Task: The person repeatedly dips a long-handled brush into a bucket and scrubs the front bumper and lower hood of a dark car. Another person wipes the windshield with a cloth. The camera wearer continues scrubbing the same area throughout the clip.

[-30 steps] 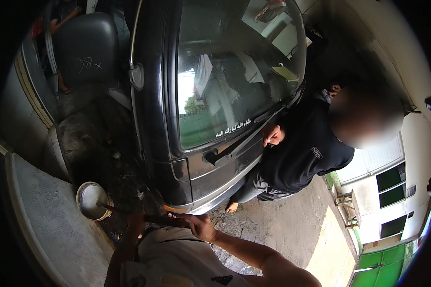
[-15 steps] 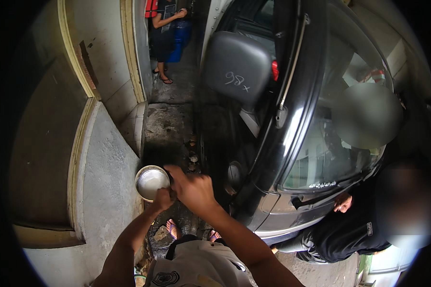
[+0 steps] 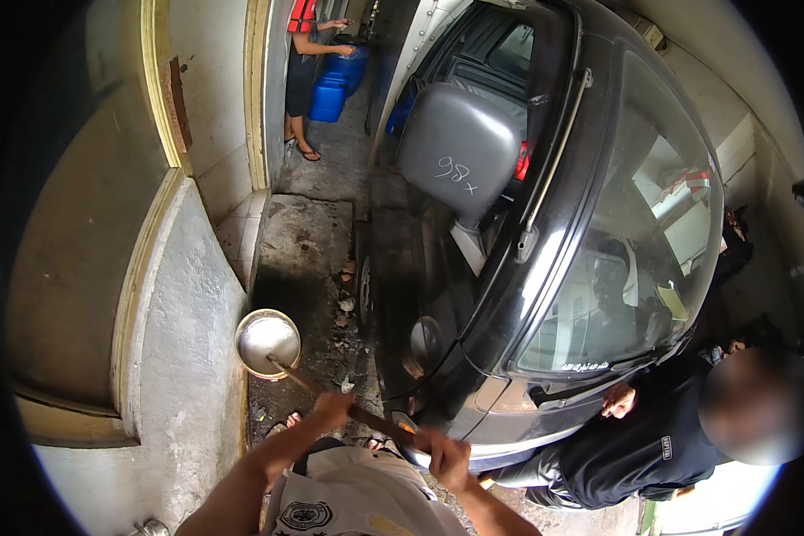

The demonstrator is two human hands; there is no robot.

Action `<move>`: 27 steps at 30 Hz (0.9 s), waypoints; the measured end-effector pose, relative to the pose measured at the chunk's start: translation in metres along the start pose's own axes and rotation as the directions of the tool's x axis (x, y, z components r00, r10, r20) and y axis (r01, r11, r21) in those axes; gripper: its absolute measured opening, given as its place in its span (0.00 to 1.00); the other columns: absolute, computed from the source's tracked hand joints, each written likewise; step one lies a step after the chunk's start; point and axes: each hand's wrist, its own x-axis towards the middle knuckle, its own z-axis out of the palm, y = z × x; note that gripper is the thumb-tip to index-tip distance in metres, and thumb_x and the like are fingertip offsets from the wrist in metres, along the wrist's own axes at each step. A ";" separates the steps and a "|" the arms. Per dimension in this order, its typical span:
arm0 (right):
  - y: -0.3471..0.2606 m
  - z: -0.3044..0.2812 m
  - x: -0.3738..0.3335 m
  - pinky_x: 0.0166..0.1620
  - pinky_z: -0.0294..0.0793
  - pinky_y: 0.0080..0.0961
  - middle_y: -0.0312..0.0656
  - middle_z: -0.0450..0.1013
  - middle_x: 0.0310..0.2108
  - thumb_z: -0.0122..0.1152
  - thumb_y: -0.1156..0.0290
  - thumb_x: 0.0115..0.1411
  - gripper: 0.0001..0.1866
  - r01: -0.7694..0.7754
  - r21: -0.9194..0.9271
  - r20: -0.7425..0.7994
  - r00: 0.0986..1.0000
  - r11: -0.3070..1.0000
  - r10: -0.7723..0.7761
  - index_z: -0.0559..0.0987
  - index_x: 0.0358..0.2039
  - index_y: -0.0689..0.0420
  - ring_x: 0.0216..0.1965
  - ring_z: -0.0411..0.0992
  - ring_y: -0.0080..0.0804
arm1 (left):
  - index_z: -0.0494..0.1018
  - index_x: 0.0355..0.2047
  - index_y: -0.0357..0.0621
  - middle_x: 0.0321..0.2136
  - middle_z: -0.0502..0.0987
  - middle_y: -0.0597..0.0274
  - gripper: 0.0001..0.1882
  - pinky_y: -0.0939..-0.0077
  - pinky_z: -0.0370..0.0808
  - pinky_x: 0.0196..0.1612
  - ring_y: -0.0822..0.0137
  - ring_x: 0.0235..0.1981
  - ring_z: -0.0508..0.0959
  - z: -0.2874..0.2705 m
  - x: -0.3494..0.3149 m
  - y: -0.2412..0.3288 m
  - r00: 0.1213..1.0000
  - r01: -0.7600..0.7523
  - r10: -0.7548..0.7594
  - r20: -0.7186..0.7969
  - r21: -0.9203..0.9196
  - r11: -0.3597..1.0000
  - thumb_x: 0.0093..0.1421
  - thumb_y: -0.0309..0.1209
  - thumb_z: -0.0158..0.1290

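Note:
A wooden stick point(image 3: 308, 382) slants from a round pale bucket point(image 3: 241, 351) toward my body. Its far end dips into the greyish, shiny contents of the bucket, which look like liquid. My left hand point(image 3: 333, 410) wraps round the stick about midway. Closer to me and farther right, my right hand point(image 3: 447, 457) is closed on the near end. The bucket stands on the ground beside the grey wall.
A dark vehicle with a side mirror point(image 3: 460, 152) fills the right. The grey wall point(image 3: 188, 313) bounds the left. Ahead, a person point(image 3: 302, 80) stands by blue containers point(image 3: 329, 96). Another person in a black shirt point(image 3: 643, 429) is close on the right. Rubble point(image 3: 345, 304) lines the ground.
Both hands have come back from beside the bucket; my right hand has moved down and right. The stick, hidden earlier, now shows plainly at a slant. The person ahead has shifted their arms.

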 end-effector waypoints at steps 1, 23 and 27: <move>-0.010 -0.004 0.033 0.33 0.81 0.25 0.42 0.81 0.26 0.45 0.79 0.69 0.12 0.073 -0.010 0.021 0.997 0.997 -0.072 0.78 0.44 0.63 0.27 0.82 0.32 | 0.75 0.42 0.46 0.29 0.80 0.50 0.18 0.49 0.78 0.38 0.47 0.36 0.82 -0.024 0.001 -0.005 0.998 -0.014 0.012 -0.066 -0.025 1.000 0.50 0.34 0.60; 0.008 0.017 -0.048 0.32 0.82 0.28 0.44 0.81 0.24 0.49 0.85 0.60 0.11 -0.053 0.026 0.005 0.999 0.998 0.053 0.81 0.35 0.63 0.26 0.81 0.35 | 0.72 0.45 0.45 0.28 0.80 0.47 0.19 0.50 0.79 0.37 0.45 0.35 0.82 0.051 -0.018 0.010 0.992 0.063 -0.067 -0.111 -0.036 0.997 0.52 0.31 0.57; -0.018 0.000 0.054 0.33 0.81 0.24 0.42 0.80 0.22 0.48 0.81 0.66 0.10 0.097 -0.018 -0.023 0.995 0.995 -0.098 0.79 0.40 0.66 0.25 0.81 0.30 | 0.76 0.37 0.46 0.31 0.81 0.50 0.13 0.49 0.79 0.40 0.45 0.36 0.82 -0.030 0.011 0.001 0.993 0.105 -0.110 -0.050 -0.105 0.989 0.50 0.32 0.59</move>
